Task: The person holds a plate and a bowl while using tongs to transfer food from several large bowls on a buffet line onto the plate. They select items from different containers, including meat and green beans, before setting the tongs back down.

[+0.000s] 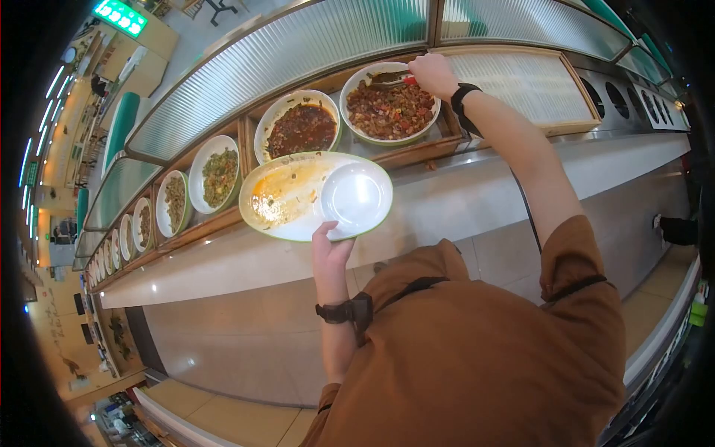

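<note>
My left hand (331, 257) grips the near edge of a white oval plate (298, 229), thumb on top. Orange oily sauce and bits of food smear the plate's left half. On its right half stands a small white bowl (357, 195) with no food visible inside. My right hand (435, 74) is closed around the red handle of a serving spoon (387, 80). The spoon's head rests at the far side of a large bowl (344, 102) of chopped reddish-brown food. A second bowl (261, 140) of dark red chopped sauce sits just beyond the plate.
More bowls of chopped toppings, including a green mix (220, 177), run leftward in a wooden frame (402, 155). A ribbed glass guard (298, 71) rises behind them. A wood-framed ribbed panel (514, 89) lies to the right. The pale counter edge (477, 179) is in front of me.
</note>
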`<action>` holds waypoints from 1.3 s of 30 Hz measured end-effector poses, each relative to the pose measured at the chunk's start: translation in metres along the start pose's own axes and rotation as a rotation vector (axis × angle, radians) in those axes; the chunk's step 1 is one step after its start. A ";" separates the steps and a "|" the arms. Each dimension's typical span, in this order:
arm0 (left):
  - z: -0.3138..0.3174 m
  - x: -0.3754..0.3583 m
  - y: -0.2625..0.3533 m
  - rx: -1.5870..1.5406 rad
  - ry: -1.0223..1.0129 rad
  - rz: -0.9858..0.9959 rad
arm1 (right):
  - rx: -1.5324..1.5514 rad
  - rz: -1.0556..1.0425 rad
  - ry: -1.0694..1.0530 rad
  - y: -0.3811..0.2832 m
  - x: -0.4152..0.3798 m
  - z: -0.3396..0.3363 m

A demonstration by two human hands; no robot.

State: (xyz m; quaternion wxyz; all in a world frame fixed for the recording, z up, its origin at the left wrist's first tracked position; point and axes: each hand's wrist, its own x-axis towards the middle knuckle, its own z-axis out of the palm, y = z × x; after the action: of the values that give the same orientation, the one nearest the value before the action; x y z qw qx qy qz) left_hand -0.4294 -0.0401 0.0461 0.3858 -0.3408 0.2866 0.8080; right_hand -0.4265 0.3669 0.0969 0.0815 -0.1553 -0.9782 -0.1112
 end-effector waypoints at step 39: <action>-0.035 -0.004 -0.017 1.234 -0.283 0.803 | 1.179 0.595 -0.456 0.000 -0.004 -0.018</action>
State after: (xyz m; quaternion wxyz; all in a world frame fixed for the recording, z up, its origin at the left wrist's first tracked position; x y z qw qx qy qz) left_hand -0.4021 -0.0579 0.0241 0.2154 0.1753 0.7376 0.6155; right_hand -0.4205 0.3616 0.1136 -0.0282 -0.3660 -0.7839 0.5007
